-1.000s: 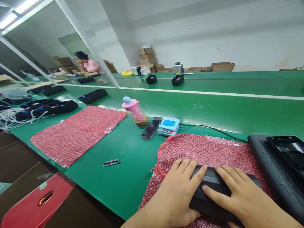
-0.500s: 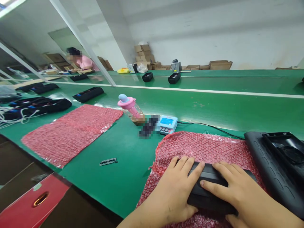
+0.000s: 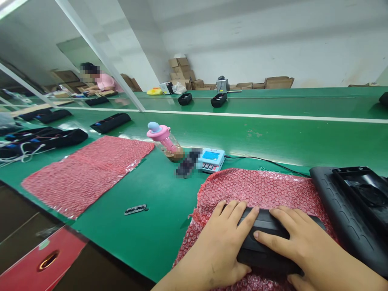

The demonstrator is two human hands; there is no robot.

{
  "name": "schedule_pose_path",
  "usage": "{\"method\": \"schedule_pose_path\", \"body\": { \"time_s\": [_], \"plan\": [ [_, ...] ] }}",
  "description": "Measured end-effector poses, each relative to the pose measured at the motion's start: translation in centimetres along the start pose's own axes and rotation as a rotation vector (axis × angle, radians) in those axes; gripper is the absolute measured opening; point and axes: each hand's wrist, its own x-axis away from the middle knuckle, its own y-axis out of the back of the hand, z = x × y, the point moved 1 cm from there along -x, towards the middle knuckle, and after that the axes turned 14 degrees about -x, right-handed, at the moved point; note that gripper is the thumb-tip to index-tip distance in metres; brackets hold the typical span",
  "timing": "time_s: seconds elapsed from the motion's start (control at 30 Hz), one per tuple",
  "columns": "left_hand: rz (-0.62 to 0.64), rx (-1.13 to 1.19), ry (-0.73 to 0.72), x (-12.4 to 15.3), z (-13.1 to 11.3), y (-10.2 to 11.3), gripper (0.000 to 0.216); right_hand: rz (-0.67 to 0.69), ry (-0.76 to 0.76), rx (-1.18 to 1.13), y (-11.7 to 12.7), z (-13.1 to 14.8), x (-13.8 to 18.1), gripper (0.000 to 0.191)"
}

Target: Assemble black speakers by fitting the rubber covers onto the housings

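A black plastic casing (image 3: 263, 258) lies on a sheet of red bubble wrap (image 3: 239, 186) in the lower right of the head view. My left hand (image 3: 222, 238) grips its left end, fingers over the top and thumb low on the near side. Over its right part lies my right hand (image 3: 309, 240), fingers bent across the far edge and one digit stretched along the top. Both hands cover much of the casing, and its underside is hidden. Just to the right is a larger black plastic shell (image 3: 339, 214) with a dark open frame on it.
A pale blue device with a screen (image 3: 212, 160) trails a black cable behind the bubble wrap. Left of it stands a pink-lidded bottle (image 3: 166, 145). A small grey oblong part (image 3: 135, 209) lies on the green table (image 3: 157, 238). Someone in pink (image 3: 104, 82) sits at far left.
The whole view has shifted slightly, so the items at the left appear a little further left. Both hands keep their hold on the casing, which looks unmoved on the bubble wrap.
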Motion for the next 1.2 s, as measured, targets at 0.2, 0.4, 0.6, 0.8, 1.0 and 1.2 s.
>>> {"method": "schedule_pose_path", "body": {
  "time_s": [0.2,0.4,0.6,0.8,1.0,1.2],
  "plan": [
    [0.01,-0.005,-0.008,0.05,0.08,-0.18,0.089,0.167,-0.072,0.002,0.23,0.52,-0.21,0.084],
    [0.009,-0.006,-0.002,0.1,0.1,-0.16,0.087,0.196,-0.064,0.02,0.14,0.56,-0.35,0.084],
    [0.007,-0.003,-0.005,0.06,0.11,-0.2,0.088,0.112,-0.034,0.019,0.27,0.27,-0.37,0.073],
    [0.006,-0.001,-0.008,0.1,0.1,-0.16,0.087,0.102,-0.045,0.004,0.12,0.29,-0.14,0.077],
    [0.027,-0.012,0.002,0.01,0.03,0.08,0.089,0.129,-0.096,-0.051,0.13,0.56,-0.1,0.072],
    [0.045,-0.014,0.0,-0.05,-0.05,0.23,0.087,0.184,-0.124,-0.052,0.39,0.67,-0.4,0.078]
  ]
}}
